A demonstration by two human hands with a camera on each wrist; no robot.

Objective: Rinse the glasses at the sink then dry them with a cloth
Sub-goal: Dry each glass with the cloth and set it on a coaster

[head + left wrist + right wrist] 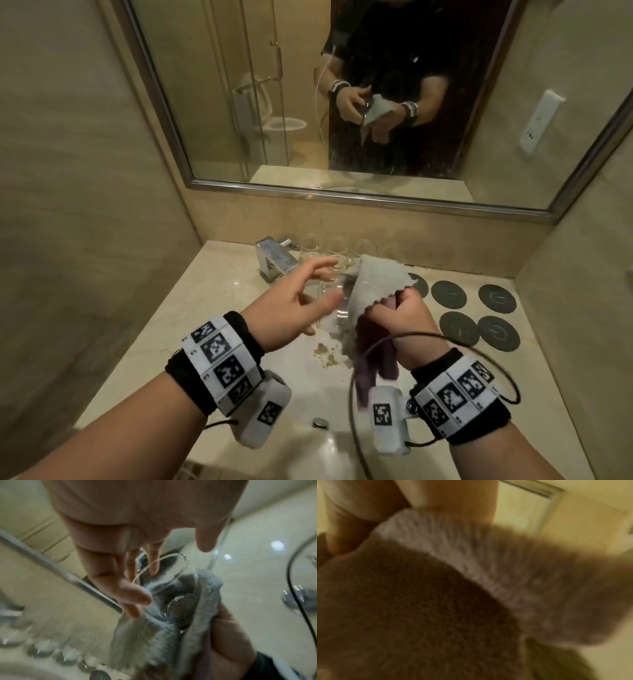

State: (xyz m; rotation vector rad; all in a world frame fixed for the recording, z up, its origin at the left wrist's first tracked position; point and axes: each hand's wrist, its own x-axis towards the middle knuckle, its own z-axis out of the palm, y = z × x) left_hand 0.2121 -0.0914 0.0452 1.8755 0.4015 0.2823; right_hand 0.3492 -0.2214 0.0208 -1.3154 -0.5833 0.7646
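Observation:
A clear glass (331, 305) is held above the sink, tilted, with its base wrapped in a grey cloth (378, 277). My right hand (406, 310) grips the cloth around the glass, and the cloth's tail hangs below the fist. My left hand (322, 284) is spread beside the glass's open end with its fingers straight. In the left wrist view its fingertips (137, 597) are at the rim of the glass (171, 586), the cloth (207, 596) cups the base, and the right hand (228, 635) is below. The blurred cloth (453, 561) fills the right wrist view.
A chrome faucet (274, 262) stands at the back of the beige counter. A row of several clear glasses (337, 248) stands behind it. Several dark round coasters (448, 294) lie to the right. The sink basin (301, 387) with a drain knob (320, 423) is below. A black cable (352, 394) loops near my right wrist.

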